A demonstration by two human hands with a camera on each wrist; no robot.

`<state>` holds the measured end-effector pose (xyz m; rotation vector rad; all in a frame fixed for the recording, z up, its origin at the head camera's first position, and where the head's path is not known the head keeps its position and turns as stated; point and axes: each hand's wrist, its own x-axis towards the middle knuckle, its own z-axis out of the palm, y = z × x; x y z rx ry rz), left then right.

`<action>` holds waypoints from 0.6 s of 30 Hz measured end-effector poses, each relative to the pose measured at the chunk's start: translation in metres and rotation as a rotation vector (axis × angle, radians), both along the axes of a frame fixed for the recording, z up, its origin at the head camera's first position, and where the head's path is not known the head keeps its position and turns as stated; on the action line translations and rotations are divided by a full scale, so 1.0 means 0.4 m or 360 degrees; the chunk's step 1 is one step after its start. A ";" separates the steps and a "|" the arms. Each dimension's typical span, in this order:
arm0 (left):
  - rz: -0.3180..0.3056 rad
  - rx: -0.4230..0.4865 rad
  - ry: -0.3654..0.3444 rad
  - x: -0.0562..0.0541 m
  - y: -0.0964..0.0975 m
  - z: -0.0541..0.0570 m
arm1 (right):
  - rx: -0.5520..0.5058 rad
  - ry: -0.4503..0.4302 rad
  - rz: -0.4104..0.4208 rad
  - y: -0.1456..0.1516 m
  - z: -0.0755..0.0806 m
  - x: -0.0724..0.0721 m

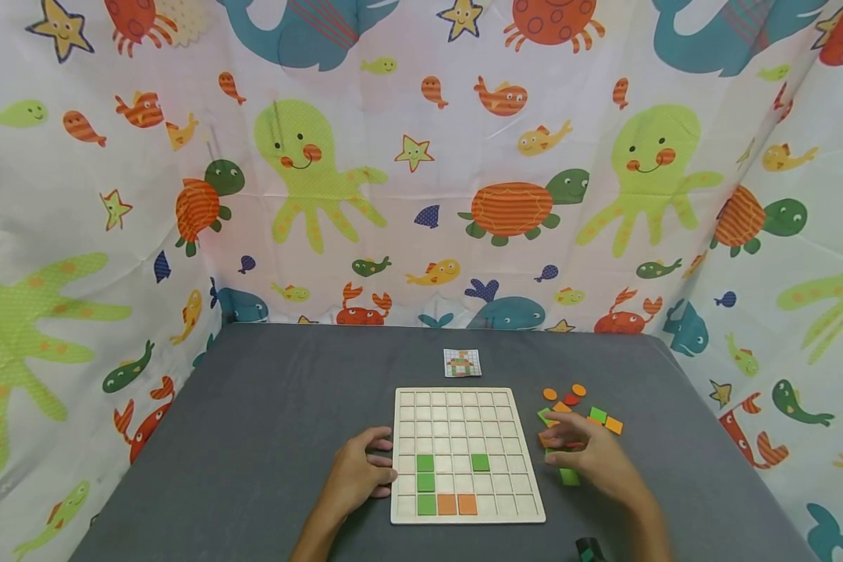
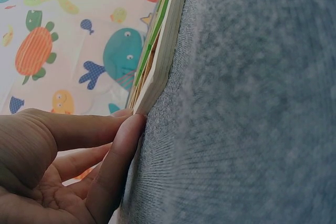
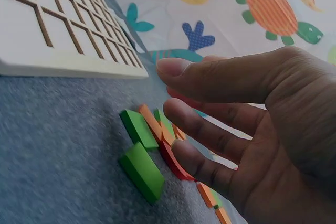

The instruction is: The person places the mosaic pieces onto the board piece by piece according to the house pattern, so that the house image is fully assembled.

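A pale wooden grid board [image 1: 457,406] lies on the dark cloth. Green square tiles [image 1: 426,482] fill part of its second column, and two orange tiles [image 1: 457,504] sit in the bottom row. Another green tile [image 1: 480,462] lies apart, further right. My left hand [image 1: 358,472] holds the board's left edge; thumb and finger meet at its rim [image 2: 152,95] in the left wrist view. My right hand [image 1: 593,453] hovers over loose tiles beside the board, fingers spread and nothing between them. Below its fingertips are loose green tiles [image 3: 143,174] and a red piece [image 3: 170,158].
Behind the board lies a small card [image 1: 461,363] printed with a coloured grid pattern. Orange round pieces [image 1: 578,390] and orange squares [image 1: 613,425] lie around the right hand. A dark object [image 1: 588,549] shows at the bottom edge. Curtains [image 1: 421,156] printed with sea animals enclose the table.
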<state>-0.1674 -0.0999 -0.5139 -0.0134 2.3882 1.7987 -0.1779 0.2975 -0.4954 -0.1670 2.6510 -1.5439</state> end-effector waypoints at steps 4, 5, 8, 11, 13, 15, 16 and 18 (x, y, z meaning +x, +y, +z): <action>-0.0009 0.0002 -0.0002 0.000 0.000 0.002 | 0.0025 -0.0031 -0.0042 0.014 0.000 0.003; -0.0012 0.0004 -0.0002 0.001 0.000 0.002 | 0.0028 -0.0036 -0.0050 0.016 -0.001 0.004; -0.0014 0.0003 0.0001 0.001 0.000 0.003 | 0.0049 -0.0057 -0.0057 0.025 -0.006 0.005; -0.0010 0.0000 0.0001 0.001 0.000 0.002 | 0.0067 -0.0084 -0.0081 0.031 -0.012 0.003; -0.0009 -0.0004 0.0002 0.000 0.000 0.001 | 0.0092 -0.0098 -0.0086 0.034 -0.015 0.003; -0.0009 -0.0003 -0.0002 0.000 0.000 -0.001 | 0.0109 -0.0125 -0.0105 0.034 -0.015 0.002; -0.0013 -0.0005 0.0004 0.000 0.000 -0.001 | 0.0118 -0.0136 -0.0115 0.034 -0.015 0.002; -0.0012 -0.0002 0.0001 -0.001 0.000 -0.002 | 0.0139 -0.0138 -0.0102 0.035 -0.014 0.003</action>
